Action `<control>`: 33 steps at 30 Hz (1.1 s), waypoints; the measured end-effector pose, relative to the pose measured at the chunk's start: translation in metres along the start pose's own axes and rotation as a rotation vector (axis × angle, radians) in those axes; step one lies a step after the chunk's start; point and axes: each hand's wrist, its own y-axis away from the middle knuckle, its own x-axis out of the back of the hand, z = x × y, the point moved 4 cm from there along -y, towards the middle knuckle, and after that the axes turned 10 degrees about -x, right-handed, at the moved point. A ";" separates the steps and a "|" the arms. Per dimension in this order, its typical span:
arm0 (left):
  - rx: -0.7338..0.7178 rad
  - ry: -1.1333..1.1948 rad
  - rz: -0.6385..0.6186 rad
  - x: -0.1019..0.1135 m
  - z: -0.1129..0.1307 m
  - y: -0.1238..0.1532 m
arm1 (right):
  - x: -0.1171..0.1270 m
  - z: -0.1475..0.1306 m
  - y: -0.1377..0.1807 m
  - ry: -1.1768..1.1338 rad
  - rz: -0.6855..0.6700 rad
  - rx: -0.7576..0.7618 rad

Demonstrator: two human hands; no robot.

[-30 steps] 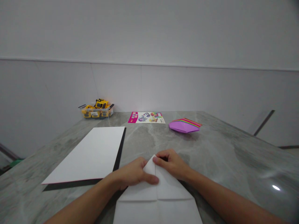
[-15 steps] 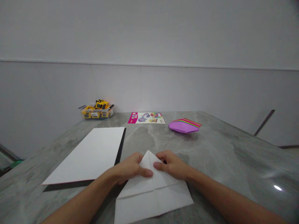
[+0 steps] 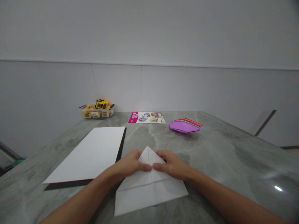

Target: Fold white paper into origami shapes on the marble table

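Observation:
A folded sheet of white paper (image 3: 151, 193) is between my hands, its pointed tip facing away from me and its wide edge towards me. A crease runs down its middle and another crosses it. My left hand (image 3: 135, 163) grips the left slanted edge, thumb on top and fingers tucked beneath. On the opposite edge, my right hand (image 3: 169, 165) holds the paper the same way. The two thumb tips nearly meet at the centre crease. The fingers under the paper are mostly hidden.
White sheets (image 3: 93, 155) lie over a dark one on the left of the grey marbled table (image 3: 217, 161). Behind stand a clear bin of yellow toy vehicles (image 3: 98, 110) and a colourful printed sheet (image 3: 147, 117). Purple and multicoloured paper (image 3: 184, 126) lies right of it.
The folded paper has shifted slightly away from me, its near edge now fully in view. My thumbs have come together at the centre crease.

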 end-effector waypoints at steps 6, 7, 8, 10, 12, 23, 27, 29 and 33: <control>-0.090 -0.061 0.115 0.004 0.000 -0.005 | 0.007 -0.008 0.006 0.400 0.278 -0.057; -0.098 -0.076 0.120 0.004 0.000 -0.005 | 0.006 -0.008 0.007 0.424 0.286 -0.067; -0.106 -0.092 0.122 0.003 -0.001 -0.005 | 0.006 -0.008 0.007 0.441 0.288 -0.078; -0.120 -0.126 0.125 0.002 -0.002 -0.005 | 0.004 -0.007 0.006 0.463 0.277 -0.106; -0.127 -0.163 0.129 0.001 -0.003 -0.005 | 0.001 -0.005 0.005 0.469 0.263 -0.120; -0.263 -0.322 0.234 -0.004 0.010 -0.005 | -0.009 -0.011 0.007 0.582 0.316 -0.074; -0.295 -0.273 0.299 0.005 0.011 -0.007 | -0.011 -0.013 0.007 0.490 0.270 -0.045; -0.293 -0.231 0.318 0.008 0.009 -0.008 | -0.011 -0.013 0.008 0.457 0.247 -0.023; -0.296 -0.171 0.336 0.008 0.005 -0.010 | -0.013 -0.012 0.009 0.461 0.234 -0.016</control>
